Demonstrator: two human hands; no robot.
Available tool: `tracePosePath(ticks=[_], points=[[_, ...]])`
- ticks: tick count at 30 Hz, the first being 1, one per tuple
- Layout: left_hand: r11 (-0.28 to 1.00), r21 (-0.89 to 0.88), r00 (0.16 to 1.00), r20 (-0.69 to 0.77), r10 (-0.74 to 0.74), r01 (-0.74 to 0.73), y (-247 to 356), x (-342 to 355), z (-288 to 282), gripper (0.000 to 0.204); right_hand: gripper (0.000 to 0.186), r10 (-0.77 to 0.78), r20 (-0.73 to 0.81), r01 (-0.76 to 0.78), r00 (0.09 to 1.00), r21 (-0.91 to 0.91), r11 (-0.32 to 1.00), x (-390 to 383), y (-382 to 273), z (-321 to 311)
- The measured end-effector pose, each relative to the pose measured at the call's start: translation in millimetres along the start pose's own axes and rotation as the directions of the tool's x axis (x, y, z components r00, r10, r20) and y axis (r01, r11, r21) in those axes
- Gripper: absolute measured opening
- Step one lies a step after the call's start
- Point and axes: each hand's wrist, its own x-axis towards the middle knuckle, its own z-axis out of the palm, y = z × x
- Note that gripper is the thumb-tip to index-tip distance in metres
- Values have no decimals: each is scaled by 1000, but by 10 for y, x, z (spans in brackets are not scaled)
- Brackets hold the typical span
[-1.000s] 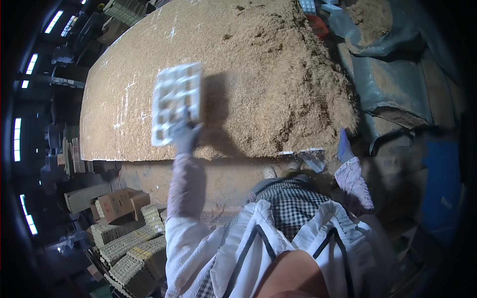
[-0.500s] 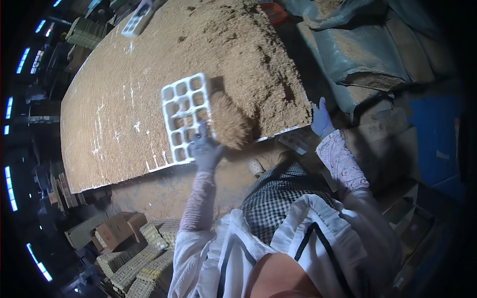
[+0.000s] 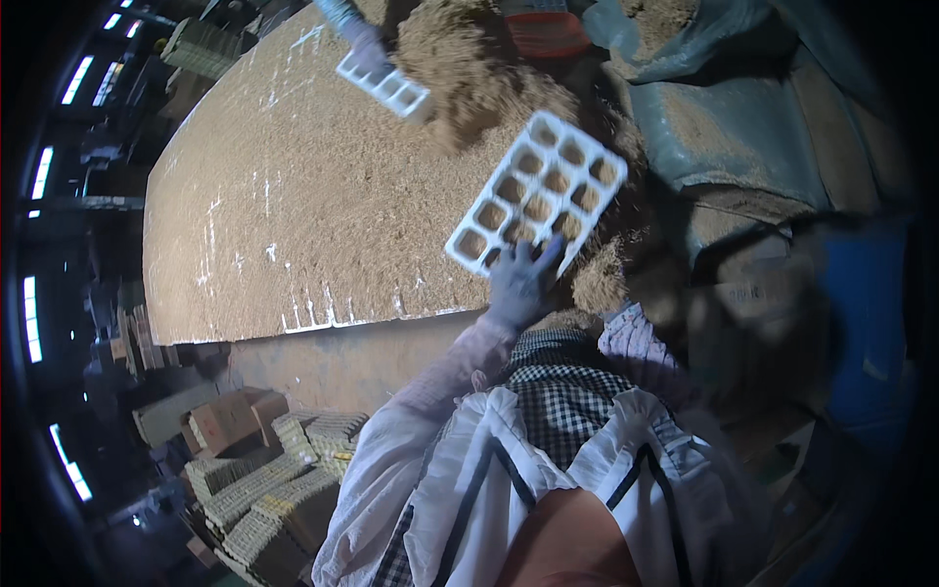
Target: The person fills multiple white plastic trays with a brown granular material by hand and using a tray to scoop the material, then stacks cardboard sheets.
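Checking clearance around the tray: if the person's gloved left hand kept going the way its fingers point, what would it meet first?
The left hand already grips the white cell tray. Past that, likely the heap of sawdust-like substrate on the table; depth is unclear.

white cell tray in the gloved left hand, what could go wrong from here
1. The white cell tray is tilted and held only at its lower edge by the left hand, so the brown fill in its cells could spill out or the tray could slip.
2. A co-worker's hand works a second tray in the same sawdust pile; the two trays could collide.
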Motion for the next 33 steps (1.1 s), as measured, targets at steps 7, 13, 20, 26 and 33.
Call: tracePosePath(ticks=[7,13,20,26,33], points=[[760,83,763,1,-647,645,-1013,-960,-681,77,65,163,-74,-153,984,130,980,149,30,-88],[322,-97,313,-101,-944,942,-2320,-1353,-852,96,72,-71,-432,-77,899,-315,946,397,345,558],[511,50,513,-54,-857,858,-2173,735,-779,106,51,-349,-506,66,789,-494,867,426,449,674],[786,76,789,-30,-614,614,-2033,2458,-337,93,45,-335,-526,123,782,-396,910,466,534,1214],[981,186,991,126,39,-62,-1034,2471,-165,64,59,-313,-320,36,894,-645,763,300,340,392]])
